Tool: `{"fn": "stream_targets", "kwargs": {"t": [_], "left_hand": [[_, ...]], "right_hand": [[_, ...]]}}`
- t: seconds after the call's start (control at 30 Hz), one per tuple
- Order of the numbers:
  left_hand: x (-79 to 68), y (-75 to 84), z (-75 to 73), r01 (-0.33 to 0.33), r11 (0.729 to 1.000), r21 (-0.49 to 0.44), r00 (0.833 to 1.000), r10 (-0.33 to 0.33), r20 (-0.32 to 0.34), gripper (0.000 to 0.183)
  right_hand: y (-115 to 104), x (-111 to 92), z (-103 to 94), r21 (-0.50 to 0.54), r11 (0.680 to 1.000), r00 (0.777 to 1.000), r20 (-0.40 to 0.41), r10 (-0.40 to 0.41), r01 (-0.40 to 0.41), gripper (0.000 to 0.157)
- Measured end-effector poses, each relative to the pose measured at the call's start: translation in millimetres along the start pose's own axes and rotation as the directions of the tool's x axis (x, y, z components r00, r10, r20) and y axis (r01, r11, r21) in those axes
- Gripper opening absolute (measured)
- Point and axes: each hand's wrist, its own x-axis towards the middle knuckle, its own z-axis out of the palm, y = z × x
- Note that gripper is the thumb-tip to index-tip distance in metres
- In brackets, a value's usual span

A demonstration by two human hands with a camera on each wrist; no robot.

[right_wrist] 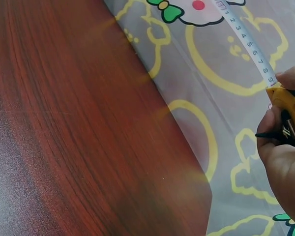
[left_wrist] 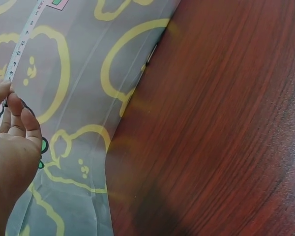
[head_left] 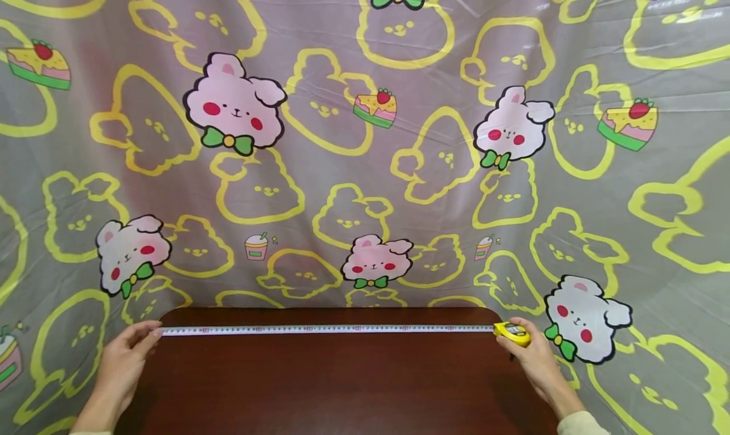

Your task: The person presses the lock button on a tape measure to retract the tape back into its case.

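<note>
A white measuring tape blade (head_left: 331, 329) with printed numbers stretches straight and level between both hands, over the far part of the table in the head view. My left hand (head_left: 127, 352) pinches its free end between thumb and fingers; the left wrist view shows the blade (left_wrist: 24, 37) running up from those fingertips. At the other end my right hand (head_left: 533, 356) grips the yellow tape measure case (head_left: 513, 335). In the right wrist view the blade (right_wrist: 248, 42) comes out of the case (right_wrist: 290, 105), and a black strap (right_wrist: 270, 134) hangs by the fingers.
A dark reddish-brown wooden table (head_left: 331, 384) with rounded far corners lies below the hands. Behind it and at both sides hangs a grey curtain (head_left: 319, 168) printed with yellow outlines, white rabbit faces and cake slices.
</note>
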Motion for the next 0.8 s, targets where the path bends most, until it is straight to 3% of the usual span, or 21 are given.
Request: {"fn": "stream_targets", "kwargs": {"t": [0.27,0.53,0.8], "left_hand": [[0.7,-0.1,9.8,-0.003,0.991,0.137,1.000,0.000,0.017,0.009],[-2.4,0.7,18.8,-0.010,0.986,0.164,1.000,0.012,-0.011,0.017],[-3.8,0.0,26.6,0.025,0.981,0.193,1.000,-0.023,-0.016,0.030]], "right_hand": [[0,-2,2.9,0.011,1.000,1.000,-0.009,-0.029,0.029,0.064],[2,-4,11.7,0.014,0.999,1.000,0.009,-0.028,0.028,0.066],[2,-5,19.1,-0.017,0.997,0.997,0.001,-0.079,0.079,0.065]]}}
